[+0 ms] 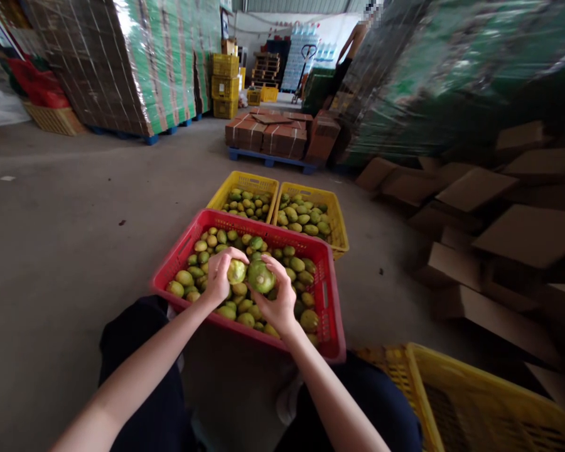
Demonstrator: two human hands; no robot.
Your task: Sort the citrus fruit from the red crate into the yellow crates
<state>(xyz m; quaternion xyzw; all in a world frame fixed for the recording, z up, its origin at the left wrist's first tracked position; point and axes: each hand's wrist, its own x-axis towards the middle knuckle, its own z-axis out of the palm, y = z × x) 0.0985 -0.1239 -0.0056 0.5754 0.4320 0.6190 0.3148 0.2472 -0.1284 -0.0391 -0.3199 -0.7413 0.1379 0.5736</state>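
Observation:
A red plastic crate (332, 301) full of green and yellowish fruits, which look like lemons, stands in front of my knees. Over its middle, my left hand (221, 276) is closed around a yellow-green lemon (236, 271). Close beside it, my right hand (280, 298) grips a larger, greener lemon (260, 277) with its end turned toward me. The two held fruits are side by side, nearly touching. Many loose lemons (246, 319) lie below both hands inside the crate.
Beyond the red crate stand two yellow crates (341, 226) with more fruit. Another yellow crate (419, 389) is at my right knee. Open cardboard boxes (475, 188) pile up on the right. Flat cartons (282, 139) sit on a blue pallet (268, 160). A person (355, 41) stands at the back.

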